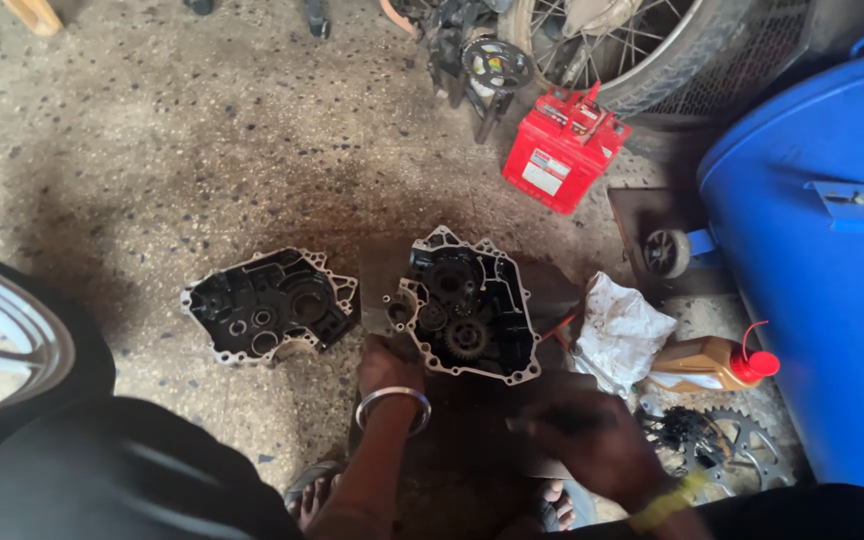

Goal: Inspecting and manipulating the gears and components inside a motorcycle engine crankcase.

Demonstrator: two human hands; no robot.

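Geared, oily metal crankcase half (467, 305) at 1 o'clock of clenched left hand (388, 366) touching it; blurred right hand (592, 440), grip unclear.

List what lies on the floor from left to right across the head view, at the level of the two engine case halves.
Wheel rim → empty case half → case half with gears → crumpled white bag → amber bottle with red cap → blue drum.

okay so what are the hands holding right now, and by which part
The left hand rests on the near edge of the geared engine case half; whether it grips cannot be told. The right hand is motion-blurred, so any held thing cannot be told.
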